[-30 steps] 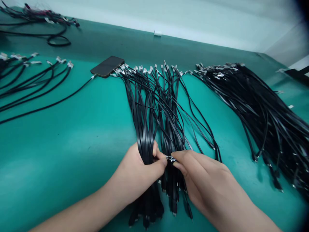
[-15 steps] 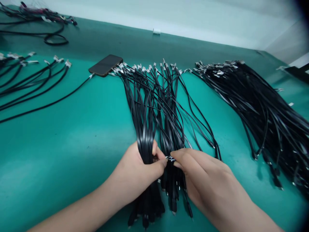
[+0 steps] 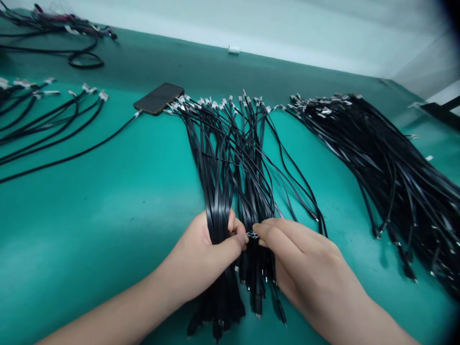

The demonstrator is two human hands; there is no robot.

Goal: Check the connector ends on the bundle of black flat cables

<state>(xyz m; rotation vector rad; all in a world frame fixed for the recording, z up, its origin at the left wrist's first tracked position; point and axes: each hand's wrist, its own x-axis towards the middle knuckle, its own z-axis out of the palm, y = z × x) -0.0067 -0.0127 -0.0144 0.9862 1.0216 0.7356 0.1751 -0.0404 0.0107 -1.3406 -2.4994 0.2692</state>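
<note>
My left hand [image 3: 204, 256] is closed around a bundle of flat black cables [image 3: 217, 191], its thumb and forefinger meeting at the bundle's right side. A short shiny strip, which looks like a twist tie [image 3: 252, 235], spans the small gap between the fingertips of both hands. My right hand [image 3: 305, 263] pinches its right end between thumb and fingers. Whether the tie passes around the bundle is hidden by my left hand. Dark plugs [image 3: 217, 328] hang below the grip. A second group of black cables [image 3: 251, 196] lies right behind the pinching fingers.
A phone [image 3: 160, 98] lies beyond the bundle with a cable at its corner. A large pile of black cables [image 3: 391, 167] covers the right side. More cables [image 3: 53, 122] lie at left, and a tangle of wires [image 3: 68, 24] at far left. The table is green [image 3: 118, 230].
Both hands keep almost the same place, the tie still between their fingertips. The fingers have shifted only slightly, and the whole view has moved a little.
</note>
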